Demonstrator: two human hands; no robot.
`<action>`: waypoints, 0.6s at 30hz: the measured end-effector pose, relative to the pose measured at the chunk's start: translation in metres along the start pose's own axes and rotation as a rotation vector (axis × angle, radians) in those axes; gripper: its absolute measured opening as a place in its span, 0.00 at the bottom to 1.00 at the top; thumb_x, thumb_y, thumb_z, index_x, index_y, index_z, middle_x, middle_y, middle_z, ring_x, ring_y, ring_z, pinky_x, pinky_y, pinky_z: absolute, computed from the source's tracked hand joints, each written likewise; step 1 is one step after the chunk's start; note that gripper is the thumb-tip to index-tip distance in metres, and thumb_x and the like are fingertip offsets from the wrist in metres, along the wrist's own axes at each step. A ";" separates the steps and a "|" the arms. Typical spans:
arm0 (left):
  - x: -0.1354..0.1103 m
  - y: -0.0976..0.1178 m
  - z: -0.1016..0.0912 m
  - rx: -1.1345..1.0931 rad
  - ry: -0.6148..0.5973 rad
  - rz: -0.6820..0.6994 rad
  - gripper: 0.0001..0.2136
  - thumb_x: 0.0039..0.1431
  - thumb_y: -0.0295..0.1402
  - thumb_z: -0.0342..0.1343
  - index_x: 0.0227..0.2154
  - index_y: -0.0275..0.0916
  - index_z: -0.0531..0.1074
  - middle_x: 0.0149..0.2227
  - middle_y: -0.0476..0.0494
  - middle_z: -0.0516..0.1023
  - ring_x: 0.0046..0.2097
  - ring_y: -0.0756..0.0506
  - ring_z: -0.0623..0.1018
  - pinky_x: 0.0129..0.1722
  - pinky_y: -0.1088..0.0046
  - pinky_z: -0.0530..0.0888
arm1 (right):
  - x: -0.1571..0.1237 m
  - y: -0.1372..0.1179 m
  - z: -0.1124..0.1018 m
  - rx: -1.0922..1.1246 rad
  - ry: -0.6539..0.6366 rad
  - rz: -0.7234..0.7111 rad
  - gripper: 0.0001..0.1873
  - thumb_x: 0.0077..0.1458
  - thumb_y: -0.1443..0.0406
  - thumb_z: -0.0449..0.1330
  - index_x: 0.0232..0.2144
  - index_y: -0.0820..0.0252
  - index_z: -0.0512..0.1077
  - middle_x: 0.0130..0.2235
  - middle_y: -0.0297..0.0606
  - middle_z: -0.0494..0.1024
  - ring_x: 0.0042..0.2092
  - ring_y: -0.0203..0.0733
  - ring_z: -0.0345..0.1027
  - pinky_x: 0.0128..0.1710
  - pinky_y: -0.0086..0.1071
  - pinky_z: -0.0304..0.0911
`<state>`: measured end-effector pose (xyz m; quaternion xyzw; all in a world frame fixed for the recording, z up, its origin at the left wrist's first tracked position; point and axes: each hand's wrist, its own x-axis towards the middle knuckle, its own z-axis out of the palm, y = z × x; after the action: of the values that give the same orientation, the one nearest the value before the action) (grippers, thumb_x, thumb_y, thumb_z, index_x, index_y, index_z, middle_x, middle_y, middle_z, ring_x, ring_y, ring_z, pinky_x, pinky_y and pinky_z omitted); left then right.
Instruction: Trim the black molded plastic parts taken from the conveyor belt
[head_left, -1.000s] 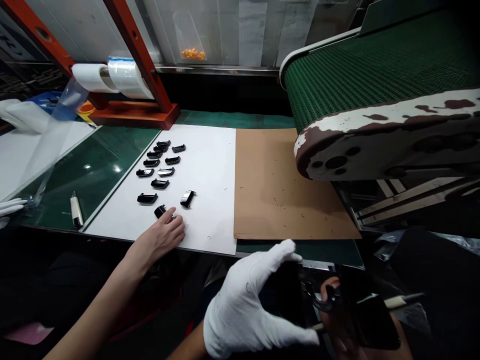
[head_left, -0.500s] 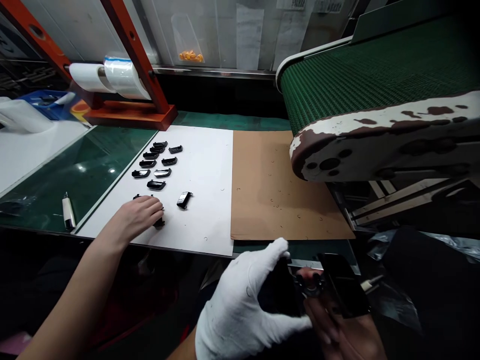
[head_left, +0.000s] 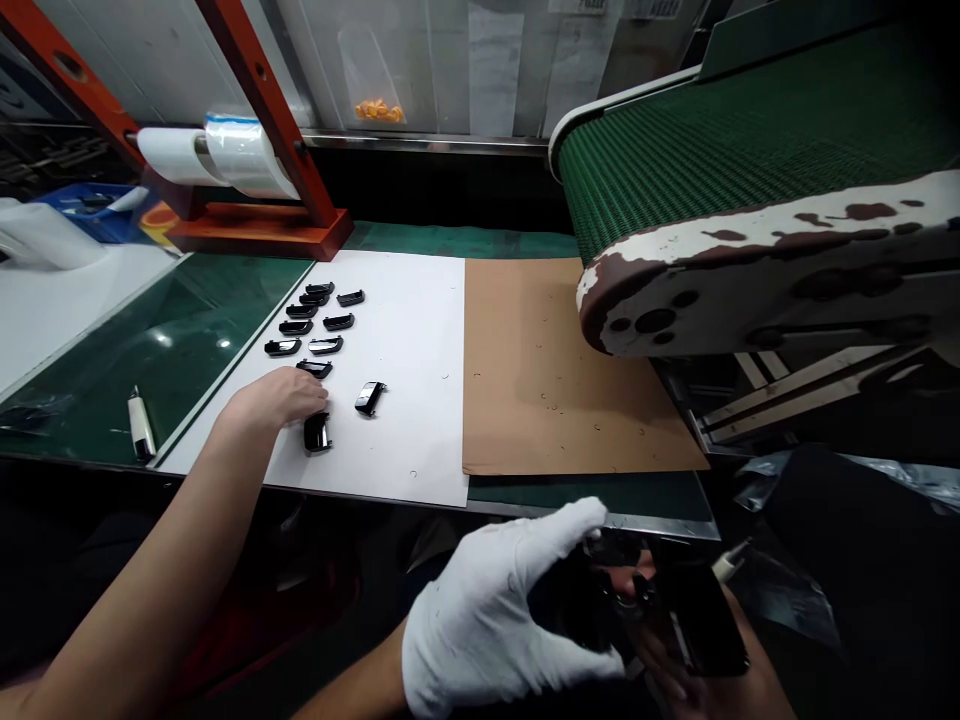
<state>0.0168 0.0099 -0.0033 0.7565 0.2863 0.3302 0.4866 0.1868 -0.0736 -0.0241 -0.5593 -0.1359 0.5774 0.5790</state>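
I noted, off the white sheet's (head_left: 412,330) near edge, gloved left hand (head_left: 495,620) and bare right hand (head_left: 675,670), each grip closed on one black part (head_left: 697,625); co-worker's hand (head_left: 281,398) rested on that sheet.

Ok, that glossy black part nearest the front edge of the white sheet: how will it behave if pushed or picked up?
The black part looks like small moulded plastic, so it is probably light and stiff. Its glossy surface on the smooth white sheet suggests it would slide easily and could slip when pinched.
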 end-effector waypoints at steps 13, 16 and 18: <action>-0.028 -0.035 0.041 -0.303 0.352 -0.057 0.42 0.35 0.29 0.73 0.57 0.40 0.64 0.47 0.44 0.77 0.48 0.39 0.79 0.51 0.66 0.77 | 0.006 0.017 0.031 0.209 -0.131 0.151 0.14 0.42 0.54 0.70 0.21 0.57 0.76 0.21 0.30 0.72 0.17 0.22 0.32 0.15 0.20 0.34; -0.028 -0.034 0.044 -0.385 0.400 -0.056 0.40 0.36 0.30 0.72 0.56 0.41 0.65 0.47 0.43 0.77 0.48 0.38 0.79 0.50 0.65 0.77 | 0.006 0.020 0.037 0.221 -0.174 0.165 0.15 0.43 0.53 0.69 0.21 0.57 0.75 0.22 0.29 0.72 0.17 0.21 0.30 0.14 0.19 0.35; -0.027 -0.032 0.046 -0.465 0.430 -0.044 0.39 0.37 0.30 0.71 0.56 0.43 0.65 0.47 0.44 0.77 0.48 0.38 0.79 0.49 0.64 0.78 | 0.007 0.025 0.039 0.199 -0.185 0.159 0.15 0.43 0.53 0.69 0.21 0.57 0.74 0.23 0.31 0.74 0.16 0.21 0.31 0.13 0.19 0.37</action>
<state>0.0321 -0.0244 -0.0532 0.5317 0.3156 0.5285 0.5818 0.1450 -0.0563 -0.0340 -0.4525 -0.0859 0.6811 0.5692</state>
